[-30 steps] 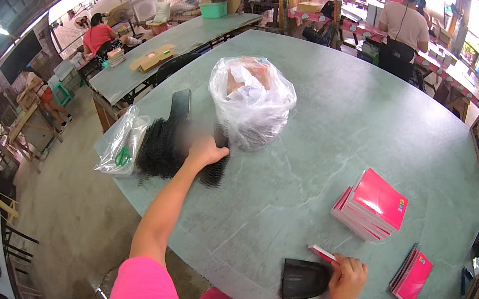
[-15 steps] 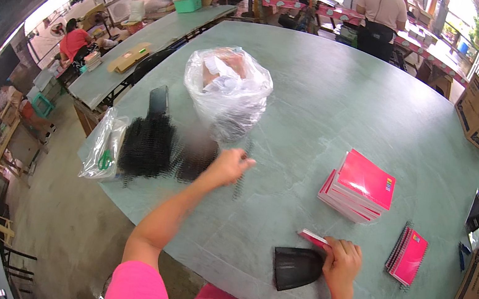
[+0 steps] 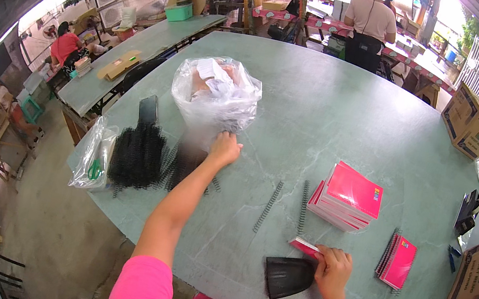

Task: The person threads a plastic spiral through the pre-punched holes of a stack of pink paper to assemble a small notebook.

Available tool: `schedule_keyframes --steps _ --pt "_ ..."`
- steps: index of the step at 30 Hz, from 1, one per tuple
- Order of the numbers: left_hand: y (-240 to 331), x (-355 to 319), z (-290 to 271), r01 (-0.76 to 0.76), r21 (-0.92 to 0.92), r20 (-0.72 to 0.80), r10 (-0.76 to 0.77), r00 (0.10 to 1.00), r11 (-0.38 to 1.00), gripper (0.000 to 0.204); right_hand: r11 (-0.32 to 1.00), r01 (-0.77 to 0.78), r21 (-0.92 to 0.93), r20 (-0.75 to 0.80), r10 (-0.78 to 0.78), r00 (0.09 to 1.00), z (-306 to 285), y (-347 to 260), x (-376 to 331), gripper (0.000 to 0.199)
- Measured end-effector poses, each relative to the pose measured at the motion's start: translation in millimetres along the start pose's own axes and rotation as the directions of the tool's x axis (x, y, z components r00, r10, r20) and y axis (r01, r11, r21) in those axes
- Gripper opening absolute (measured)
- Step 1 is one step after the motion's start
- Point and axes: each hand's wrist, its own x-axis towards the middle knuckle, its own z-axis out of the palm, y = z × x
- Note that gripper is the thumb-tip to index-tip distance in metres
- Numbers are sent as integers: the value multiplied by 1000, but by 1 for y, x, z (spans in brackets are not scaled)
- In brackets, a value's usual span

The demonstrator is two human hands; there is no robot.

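Note:
My right hand (image 3: 333, 271) pinches a thin pink booklet (image 3: 304, 246) that stands on its edge. Just beside it, a black curved holder (image 3: 288, 279) rests near the table's front edge. My left hand (image 3: 226, 149) is closed at the foot of a clear plastic bag (image 3: 217, 93), next to a pile of black spiral binding coils (image 3: 139, 155). What its fingers hold, if anything, is hidden. Two loose coils lie apart between my hands, a left coil (image 3: 268, 207) and a right coil (image 3: 304, 206). Beyond my right hand stands a stack of pink booklets (image 3: 355, 193).
Coil-bound pink notebooks (image 3: 400, 262) lie to the right. Cardboard boxes, one far (image 3: 469, 120) and one near (image 3: 478, 281), flank the green table (image 3: 299, 90). A plastic pouch with green-handled scissors (image 3: 94, 169) lies at left. Other people work at tables behind.
Two coils now lie on the table left of the booklet stack, where none lay before. My left hand has shifted slightly up and left toward the bag. My right hand keeps the booklet.

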Motion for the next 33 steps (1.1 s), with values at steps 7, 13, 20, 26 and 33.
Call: schedule_keyframes --steps 7,13,20,26,33 --pt "6 -8 -5 -119 24 -42 119 992 993 41 1000 -15 8 -19 15 1000 0 1 0 12" --pt "90 -142 -26 -340 -277 181 396 900 899 33 1000 -3 -6 89 3 996 -7 -3 11 12" --pt "98 -189 16 -436 -235 25 454 891 869 37 996 -72 57 70 68 995 2 -6 24 13" --pt "106 -157 -78 -140 -659 1 187 982 739 23 996 -90 10 62 89 994 2 12 23 13" --pt "139 -133 -51 -90 -995 -76 287 955 38 22 998 15 -65 -3 -15 1000 8 10 22 16"
